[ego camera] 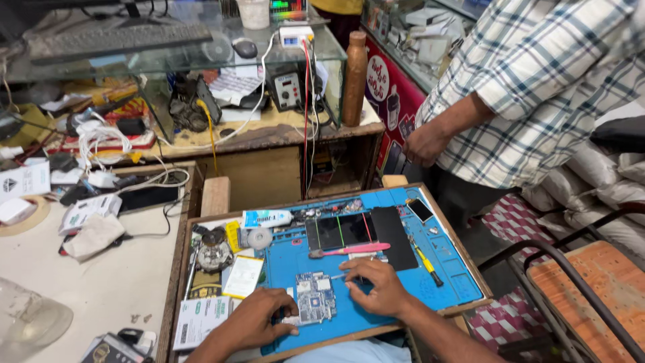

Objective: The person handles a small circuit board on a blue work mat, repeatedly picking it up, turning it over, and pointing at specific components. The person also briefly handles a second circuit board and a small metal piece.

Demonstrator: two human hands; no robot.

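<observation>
head view | left hand (259, 321) pinning rectangular circuit board (316, 297) | right hand (376, 288) gripping thin tweezers (341, 275)

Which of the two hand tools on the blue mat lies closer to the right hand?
The pink-handled tool, lying crosswise just above the right hand; the yellow-handled screwdriver lies farther right on the blue mat.

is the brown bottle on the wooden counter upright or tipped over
Upright: the brown bottle stands on its base at the wooden counter's edge, neck pointing up.

Bright even light; edges warped
</observation>
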